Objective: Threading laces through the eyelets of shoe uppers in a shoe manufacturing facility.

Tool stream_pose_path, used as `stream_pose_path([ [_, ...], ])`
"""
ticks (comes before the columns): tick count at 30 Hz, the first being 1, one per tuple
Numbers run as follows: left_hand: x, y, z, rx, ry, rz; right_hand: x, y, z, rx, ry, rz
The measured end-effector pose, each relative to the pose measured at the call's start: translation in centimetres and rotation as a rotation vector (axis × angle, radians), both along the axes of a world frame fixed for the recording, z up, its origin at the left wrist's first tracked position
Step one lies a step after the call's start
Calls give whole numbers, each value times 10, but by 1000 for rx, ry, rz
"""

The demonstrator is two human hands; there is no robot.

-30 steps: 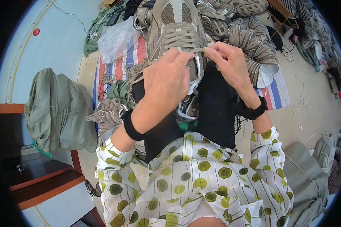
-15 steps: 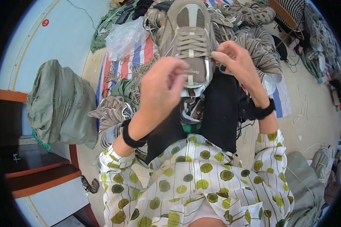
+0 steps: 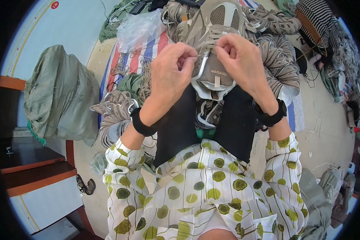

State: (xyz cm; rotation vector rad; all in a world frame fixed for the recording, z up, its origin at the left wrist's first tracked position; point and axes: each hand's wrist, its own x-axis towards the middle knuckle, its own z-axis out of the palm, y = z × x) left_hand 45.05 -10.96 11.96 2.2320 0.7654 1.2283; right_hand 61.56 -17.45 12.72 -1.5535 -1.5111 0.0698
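Observation:
A taupe shoe upper (image 3: 196,34) with mesh panels and a light edge lies between my knees, its padded tongue (image 3: 216,72) toward me. Flat taupe shoelaces (image 3: 217,32) cross its front. On the shoe's left side, by the upper eyelets, my left hand (image 3: 174,70) is closed, thumb and forefinger together; what is in them cannot be made out. My right hand (image 3: 244,64) pinches the shoelace above the tongue, its fingertips close to the left hand's.
Stacks of similar uppers lie at the right (image 3: 280,60) and at the left (image 3: 118,114), on a striped sheet (image 3: 132,60). A clear plastic bag (image 3: 138,30) lies beyond. A full grey-green sack (image 3: 60,96) stands left, near a wooden-edged cabinet (image 3: 40,176). Dark sunglasses (image 3: 85,185) lie on the floor.
My right hand has moved left, from the shoe's right edge to above the tongue. My left hand has shifted slightly up and closed. The shoe now tilts, turned to show its left side.

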Motion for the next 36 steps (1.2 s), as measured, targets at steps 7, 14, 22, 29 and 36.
stream_pose_path([
  [7,7,12,8,194,173,-51,3,-2,7,-100,48,-1],
  [14,23,11,17,403,356,-105,7,-9,-1,41,180,-17],
  [22,7,-20,9,331,352,94,-2,-53,-26,7,-45,-258],
  [29,11,-10,-6,479,233,166,3,-44,-40,165,-20,-241],
  [36,17,-16,6,654,478,121,8,-51,-15,33,-331,-124],
])
